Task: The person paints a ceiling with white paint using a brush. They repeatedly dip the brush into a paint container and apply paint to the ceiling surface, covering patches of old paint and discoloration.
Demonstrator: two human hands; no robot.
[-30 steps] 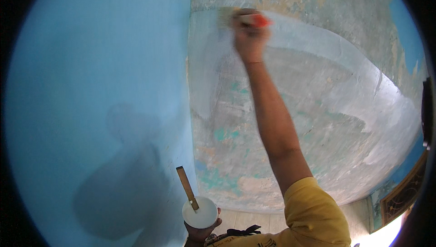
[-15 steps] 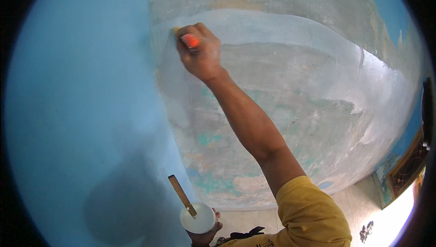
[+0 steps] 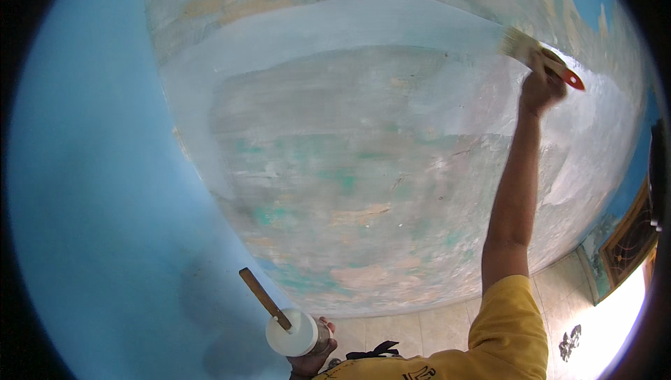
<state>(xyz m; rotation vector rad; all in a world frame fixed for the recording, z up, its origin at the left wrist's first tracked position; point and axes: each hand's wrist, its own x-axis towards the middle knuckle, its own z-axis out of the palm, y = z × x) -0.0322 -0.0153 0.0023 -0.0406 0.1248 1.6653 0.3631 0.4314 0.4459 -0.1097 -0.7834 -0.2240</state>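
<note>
My right hand (image 3: 544, 88) grips a paintbrush (image 3: 521, 44) with pale bristles and a red-tipped handle. Its bristles meet the wall along a whitish, wet-looking band (image 3: 335, 23) at the upper right. Around that band the wall (image 3: 314, 107) is patchy grey with green and tan spots. Low in the view, my left hand (image 3: 318, 352) is wrapped round a white tub (image 3: 297, 341) of white liquid. A flat wooden stick (image 3: 264, 297) stands tilted in the tub, leaning left. Part of the left hand is hidden behind the tub.
A smooth light blue wall (image 3: 91, 170) meets the patchy wall in a corner on the left. Pale floor tiles (image 3: 398, 334) run along the wall's foot. At the right are a brown patterned frame (image 3: 625, 247), a bright opening and a dark ornament-like shape (image 3: 570, 343) on the floor.
My right hand has swept the brush from the left corner far across to the right along the whitish band. The view has turned slightly right; my left hand still holds the tub.
</note>
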